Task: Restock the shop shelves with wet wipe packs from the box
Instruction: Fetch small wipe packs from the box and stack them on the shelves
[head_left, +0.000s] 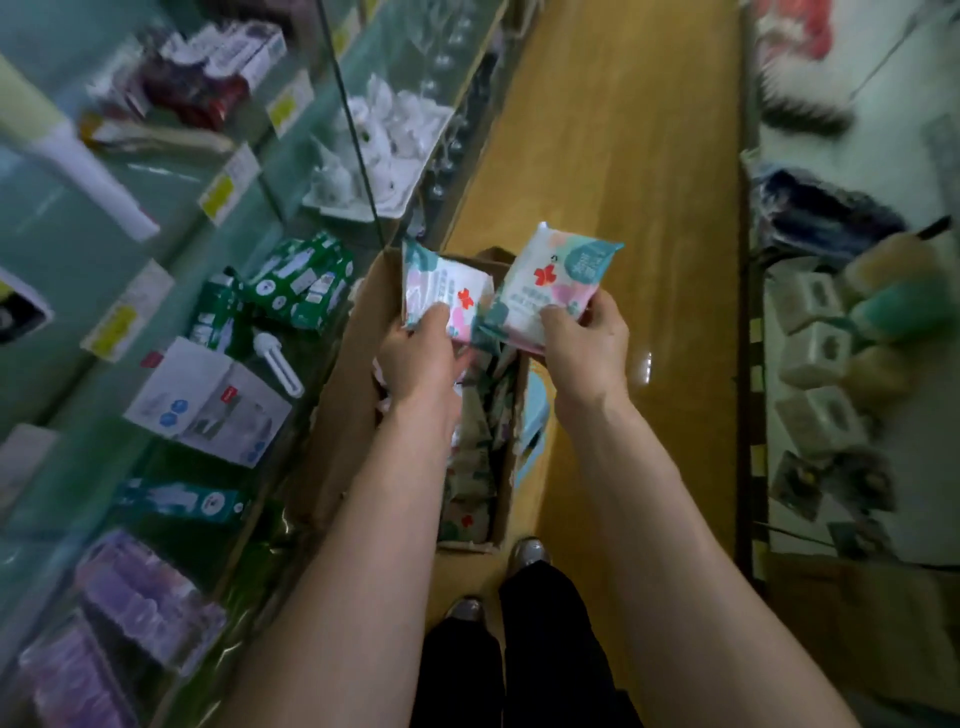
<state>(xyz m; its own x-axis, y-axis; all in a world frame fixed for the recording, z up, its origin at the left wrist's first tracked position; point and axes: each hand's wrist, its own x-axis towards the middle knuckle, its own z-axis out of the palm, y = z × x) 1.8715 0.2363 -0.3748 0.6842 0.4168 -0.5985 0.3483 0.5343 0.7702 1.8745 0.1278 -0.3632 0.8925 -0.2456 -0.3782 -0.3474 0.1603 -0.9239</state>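
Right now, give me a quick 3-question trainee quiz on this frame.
1. True or false: the left hand holds a white floral plastic wet wipe pack.
2. The brown cardboard box stands: A on the yellow wooden floor; B on a shelf; C on a trolley.
3. Fill in: the second pack, in the right hand, bears a ___ flower mark.
Key: 1 true; 2 A; 3 red.

Glossy plastic packs (556, 283), matt cardboard box (340, 410), polished floor (623, 156).

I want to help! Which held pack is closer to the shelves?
The wet wipe pack in the left hand; the other pack, in the right hand, is farther away.
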